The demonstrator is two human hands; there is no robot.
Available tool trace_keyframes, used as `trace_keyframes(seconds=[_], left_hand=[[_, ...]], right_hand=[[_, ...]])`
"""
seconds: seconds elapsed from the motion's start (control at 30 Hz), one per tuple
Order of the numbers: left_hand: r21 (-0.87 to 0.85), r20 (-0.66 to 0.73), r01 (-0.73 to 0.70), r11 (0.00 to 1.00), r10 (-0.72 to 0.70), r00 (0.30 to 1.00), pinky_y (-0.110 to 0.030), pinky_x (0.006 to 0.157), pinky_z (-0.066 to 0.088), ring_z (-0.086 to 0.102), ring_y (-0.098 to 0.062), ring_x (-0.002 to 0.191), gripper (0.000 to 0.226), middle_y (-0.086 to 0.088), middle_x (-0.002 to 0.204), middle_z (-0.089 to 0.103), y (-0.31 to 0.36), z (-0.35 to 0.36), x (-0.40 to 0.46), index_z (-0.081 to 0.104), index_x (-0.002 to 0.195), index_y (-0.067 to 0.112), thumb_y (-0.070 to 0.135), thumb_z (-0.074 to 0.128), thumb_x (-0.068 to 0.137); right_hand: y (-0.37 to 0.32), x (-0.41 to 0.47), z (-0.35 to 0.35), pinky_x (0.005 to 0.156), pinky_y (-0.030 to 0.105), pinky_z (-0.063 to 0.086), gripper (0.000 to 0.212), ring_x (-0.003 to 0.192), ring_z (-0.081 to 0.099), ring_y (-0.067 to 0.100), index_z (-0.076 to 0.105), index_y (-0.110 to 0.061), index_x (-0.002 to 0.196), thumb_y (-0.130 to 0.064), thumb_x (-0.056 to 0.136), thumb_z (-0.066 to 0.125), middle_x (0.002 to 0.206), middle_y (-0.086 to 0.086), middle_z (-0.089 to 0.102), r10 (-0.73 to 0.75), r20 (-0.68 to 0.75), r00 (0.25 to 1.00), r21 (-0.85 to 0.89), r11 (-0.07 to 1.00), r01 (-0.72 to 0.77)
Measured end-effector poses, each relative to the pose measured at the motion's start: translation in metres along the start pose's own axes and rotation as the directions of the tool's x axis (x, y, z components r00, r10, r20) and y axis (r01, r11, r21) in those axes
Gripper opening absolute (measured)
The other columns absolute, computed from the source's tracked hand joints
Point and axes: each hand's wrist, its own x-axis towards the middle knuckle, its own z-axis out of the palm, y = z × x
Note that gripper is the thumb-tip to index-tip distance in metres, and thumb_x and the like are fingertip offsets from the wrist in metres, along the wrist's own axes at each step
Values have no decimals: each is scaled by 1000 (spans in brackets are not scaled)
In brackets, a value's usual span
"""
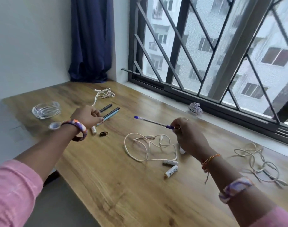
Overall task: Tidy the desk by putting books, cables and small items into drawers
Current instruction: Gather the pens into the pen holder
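Note:
My left hand (87, 116) grips several pens (110, 113), dark and light blue, above the wooden desk (120, 185). My right hand (188, 133) pinches a clear pen with purple caps (150, 121) by its near end, holding it over the desk. A cream cable (148, 148) lies loosely coiled between my hands. Two white batteries (171, 167) rest at its near end. Another white battery (93, 129) and a small black adapter (104, 133) lie just below my left hand. A white cable (103, 94) lies at the back, and a further cable (259, 163) lies at the right.
A glass ashtray-like dish (45, 109) sits at the desk's left. A crumpled paper ball (195, 108) lies on the window sill. A barred window (222, 54) runs along the right, a blue curtain (90, 38) hangs in the corner. No drawer is in view.

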Motion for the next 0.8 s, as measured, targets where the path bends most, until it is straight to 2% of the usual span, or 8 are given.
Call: trace_keyframes(seconds=[0.1,0.27,0.4,0.53,0.63,0.7,0.8], left_hand=[[52,18,-6,999,5,1000,-29,79,48,63,-24,92,10,-9,93,70,-7,10,33,68,88,12,17,70,79],[263,187,-126,957,77,979,-29,85,45,58,-26,106,29,-10,111,66,-19,32,77,66,110,13,22,64,83],[413,275,-197,889,85,958,-31,85,46,58,-29,106,28,-11,114,63,-23,47,106,65,107,17,31,61,83],[515,286,-225,827,82,955,-33,83,48,59,-28,105,28,-9,114,62,-21,59,120,63,104,15,35,59,85],[594,268,-270,758,131,955,-31,83,47,56,-23,113,34,-5,121,59,-16,67,121,58,116,19,35,59,86],[608,286,-295,737,143,948,-32,83,47,53,-22,116,35,-5,123,56,-12,70,122,54,120,20,32,58,87],[600,306,-294,744,127,944,-30,76,47,57,-26,107,29,-8,114,59,-8,70,126,56,111,16,29,59,85]], right_hand=[[-19,18,16,73,38,49,18,91,57,28,62,-14,102,-8,90,51,104,8,61,26,-14,1000,0,1000,-26],[-42,46,42,75,37,49,18,92,58,29,62,-14,101,-8,89,51,104,8,61,74,-5,997,-34,997,-74],[-45,56,53,77,41,49,17,91,58,29,63,-15,98,-7,87,54,101,7,61,129,-35,991,-30,991,-130],[-44,59,57,78,42,49,17,92,59,28,63,-15,97,-6,86,55,100,7,63,184,-72,980,-45,981,-188],[-44,58,56,76,42,50,16,90,59,28,63,-14,97,-6,86,55,98,8,64,214,-96,972,-40,975,-219],[-45,55,53,75,39,50,16,89,59,27,63,-14,98,-7,87,55,98,8,63,243,-110,964,-43,968,-249],[-41,47,47,74,38,49,16,89,58,26,63,-14,99,-8,88,55,99,7,62,276,-126,953,-61,957,-285]])
